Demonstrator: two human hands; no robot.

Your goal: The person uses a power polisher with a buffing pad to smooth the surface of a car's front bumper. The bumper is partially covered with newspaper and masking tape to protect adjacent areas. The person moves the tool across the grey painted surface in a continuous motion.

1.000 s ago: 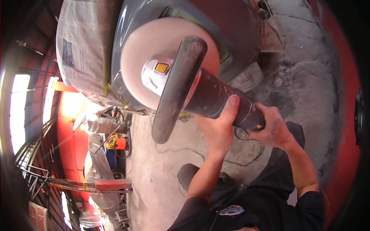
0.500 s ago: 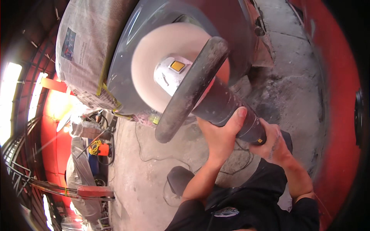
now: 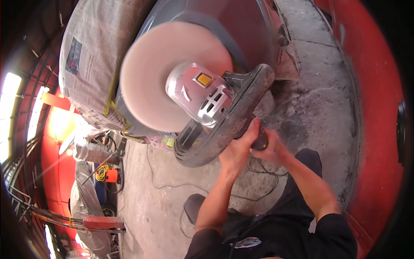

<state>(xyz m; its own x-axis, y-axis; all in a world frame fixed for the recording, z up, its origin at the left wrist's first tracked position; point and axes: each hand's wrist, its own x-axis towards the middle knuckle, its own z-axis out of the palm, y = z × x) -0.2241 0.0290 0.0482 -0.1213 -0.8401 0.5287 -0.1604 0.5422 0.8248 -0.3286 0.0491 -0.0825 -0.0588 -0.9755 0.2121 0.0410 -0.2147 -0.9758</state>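
Note:
A rotary polisher (image 3: 199,95) with a silver gear head and a yellow button is in front of me. Its wide pale round pad (image 3: 146,82) looks blurred, as if spinning, and lies over a dark grey car panel (image 3: 241,32). I cannot tell whether the pad touches the paint. A thick black loop handle (image 3: 241,110) crosses the tool behind the gear head. My left hand (image 3: 237,151) is closed around the black body just behind that loop. Farther back, my right hand (image 3: 272,149) wraps the rear end of the body. The loop hides part of the grip.
Newspaper masking (image 3: 86,60) with yellow-green tape covers the panel's left side. A dark power cord (image 3: 172,185) winds over the concrete floor near my legs. On the right runs a red surface (image 3: 379,142). Draped items and an orange object (image 3: 111,175) stand at the left.
The polisher's pad has moved left and the tool has tilted, showing more of its silver gear head. Both hands have shifted left with it and keep their hold.

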